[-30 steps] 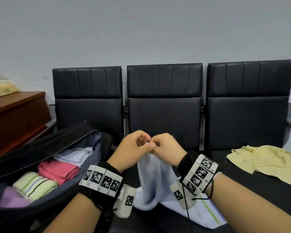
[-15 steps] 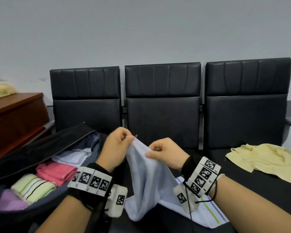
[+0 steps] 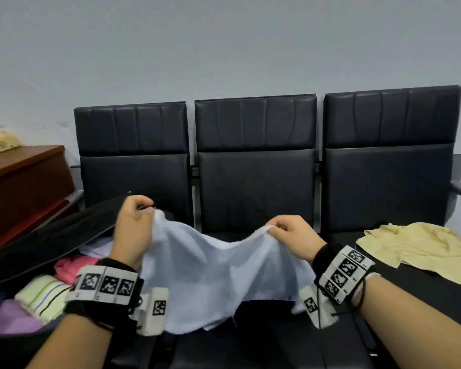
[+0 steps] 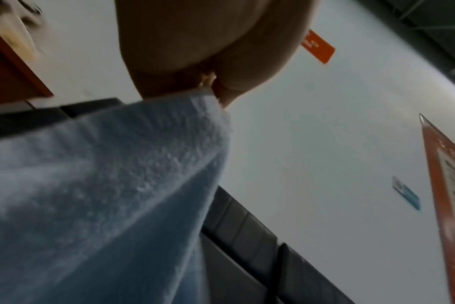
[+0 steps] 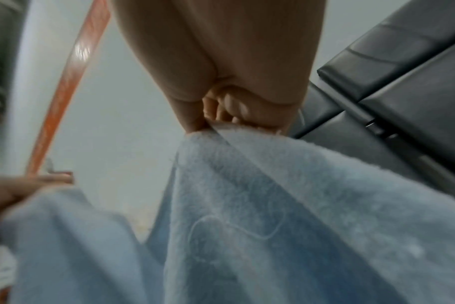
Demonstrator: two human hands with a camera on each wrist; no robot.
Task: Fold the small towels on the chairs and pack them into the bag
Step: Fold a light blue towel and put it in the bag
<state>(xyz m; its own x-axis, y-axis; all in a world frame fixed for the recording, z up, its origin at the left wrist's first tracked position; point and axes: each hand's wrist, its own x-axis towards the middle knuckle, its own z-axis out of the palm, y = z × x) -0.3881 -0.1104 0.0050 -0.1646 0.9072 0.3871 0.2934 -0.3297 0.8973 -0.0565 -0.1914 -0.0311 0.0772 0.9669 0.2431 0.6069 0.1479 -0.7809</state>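
Both hands hold the blue towel up over the middle seat.
Head: left hand [image 3: 133,227] and right hand [image 3: 294,237] each pinch a top corner of the blue towel [image 3: 210,270], which sags between them; bag [image 3: 51,235] lies open at left with folded towels inside (pink, striped, purple), yellow towel [image 3: 421,249] crumpled on the right seat. Left wrist: fingers [image 4: 229,90] clamped on the towel edge. Right wrist: fingertips [image 5: 231,109] curled tight on the hem.

Black chairs [image 3: 253,187] bear an open bag [image 3: 51,235] and yellow towel [image 3: 415,246].
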